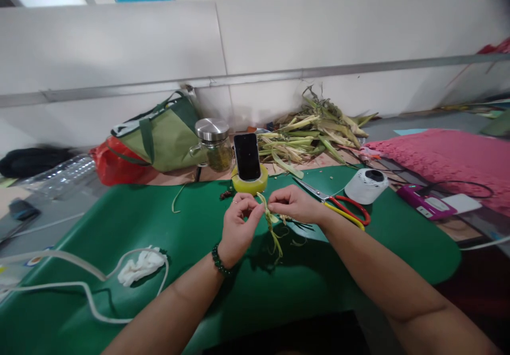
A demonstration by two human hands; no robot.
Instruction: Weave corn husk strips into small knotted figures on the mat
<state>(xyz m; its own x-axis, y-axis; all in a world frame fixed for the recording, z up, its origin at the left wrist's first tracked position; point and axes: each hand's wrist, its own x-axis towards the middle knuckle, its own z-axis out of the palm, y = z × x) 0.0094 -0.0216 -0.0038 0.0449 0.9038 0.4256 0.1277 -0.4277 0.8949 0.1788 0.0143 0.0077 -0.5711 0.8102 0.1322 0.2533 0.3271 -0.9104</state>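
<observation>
Between my two hands hangs a thin braid of green plant strips (271, 231), its loose ends trailing down over the green mat (191, 254). My left hand (242, 222) is closed, thumb and fingers pinching the upper left side of the braid. From the right, my right hand (292, 203) pinches strips near its top. A phone (247, 157) leans upright in a yellow tape roll (251, 186) just beyond my hands. Scissors (338, 205) with red and yellow handles lie to the right of my right hand.
A heap of corn husks (314, 132) lies against the wall. A lidded glass jug (213, 145) stands beside a green bag (163, 137). Right are a white thread spool (365, 186), a purple power strip (426, 203) and pink cloth (458, 158). Crumpled tissue (141, 267) and a white cable (93, 307) lie left.
</observation>
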